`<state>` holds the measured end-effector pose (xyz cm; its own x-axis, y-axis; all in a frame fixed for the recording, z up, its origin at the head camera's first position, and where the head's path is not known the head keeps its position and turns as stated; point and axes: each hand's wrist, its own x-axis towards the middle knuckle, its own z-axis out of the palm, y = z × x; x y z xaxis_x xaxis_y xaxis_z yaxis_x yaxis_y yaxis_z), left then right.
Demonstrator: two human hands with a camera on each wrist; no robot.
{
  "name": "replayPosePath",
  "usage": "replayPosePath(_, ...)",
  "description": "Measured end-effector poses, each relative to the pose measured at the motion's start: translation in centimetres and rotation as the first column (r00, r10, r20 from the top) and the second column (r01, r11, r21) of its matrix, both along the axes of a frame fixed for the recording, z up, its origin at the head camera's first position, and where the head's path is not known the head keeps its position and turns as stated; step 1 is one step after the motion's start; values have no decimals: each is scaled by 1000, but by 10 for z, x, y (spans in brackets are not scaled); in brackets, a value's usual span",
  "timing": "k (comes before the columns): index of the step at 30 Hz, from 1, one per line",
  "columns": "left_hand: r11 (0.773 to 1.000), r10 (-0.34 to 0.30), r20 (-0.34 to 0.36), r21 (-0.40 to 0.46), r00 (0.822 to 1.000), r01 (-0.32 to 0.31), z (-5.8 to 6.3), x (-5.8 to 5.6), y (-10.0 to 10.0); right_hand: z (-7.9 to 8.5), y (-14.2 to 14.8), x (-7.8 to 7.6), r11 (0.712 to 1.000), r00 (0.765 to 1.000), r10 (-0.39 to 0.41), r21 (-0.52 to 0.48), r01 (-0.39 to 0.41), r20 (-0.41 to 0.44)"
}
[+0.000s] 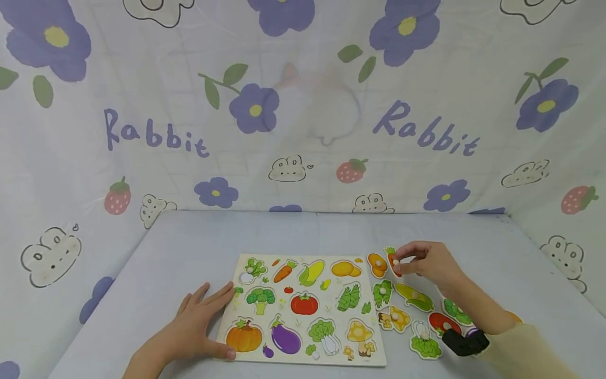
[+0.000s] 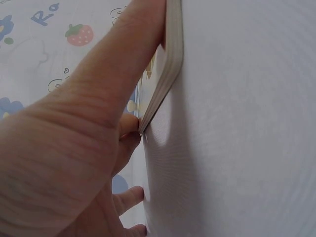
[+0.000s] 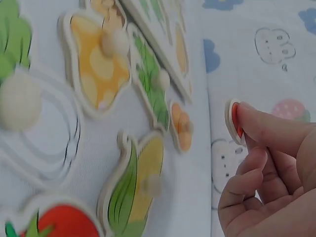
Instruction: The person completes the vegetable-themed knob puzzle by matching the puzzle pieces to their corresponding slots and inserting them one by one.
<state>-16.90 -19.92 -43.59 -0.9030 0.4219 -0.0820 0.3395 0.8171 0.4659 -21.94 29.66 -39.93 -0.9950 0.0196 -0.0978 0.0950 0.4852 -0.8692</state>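
Note:
A flat wooden vegetable puzzle board [image 1: 327, 302] lies on the table, with printed outlines such as a pumpkin, tomato and eggplant. Fingers spread, my left hand [image 1: 187, 329] rests against its left side, thumb at the near corner; the left wrist view shows the board's edge [image 2: 174, 54] beside the thumb. Beyond the board's right edge, my right hand [image 1: 428, 261] pinches a carrot puzzle piece [image 1: 391, 257] between thumb and finger. In the right wrist view, the carrot piece [image 3: 234, 121] appears edge-on, mostly hidden by the fingers.
Several knobbed pieces lie right of the board: an orange oval piece [image 1: 376, 263], a leafy green piece [image 1: 381, 292], corn [image 1: 415, 298], mushroom [image 1: 400, 318], cabbage [image 1: 425, 347] and tomato [image 1: 442, 322]. The right forearm partly covers others. A patterned curtain [image 1: 303, 121] hangs behind.

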Motion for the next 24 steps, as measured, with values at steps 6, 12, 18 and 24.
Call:
replayPosePath(6, 1000, 14, 8, -4, 1000, -13, 0, 1, 1, 0, -25, 0, 998, 999, -35, -52, 37, 41)
replayPosePath(12, 1000, 1, 6, 0, 1000, -1, 0, 0, 1, -2, -53, 2, 983, 989, -111, -137, 124, 96)
replayPosePath(18, 1000, -5, 1, -10, 1000, 5, -3, -1, -2, -2, -87, 5, 971, 989, -129, -190, 142, 78)
replayPosePath(24, 1000, 0, 1, -20, 1000, 0, -5, -3, 0, -5, -120, 4, 959, 989, -129, -245, 143, 74)
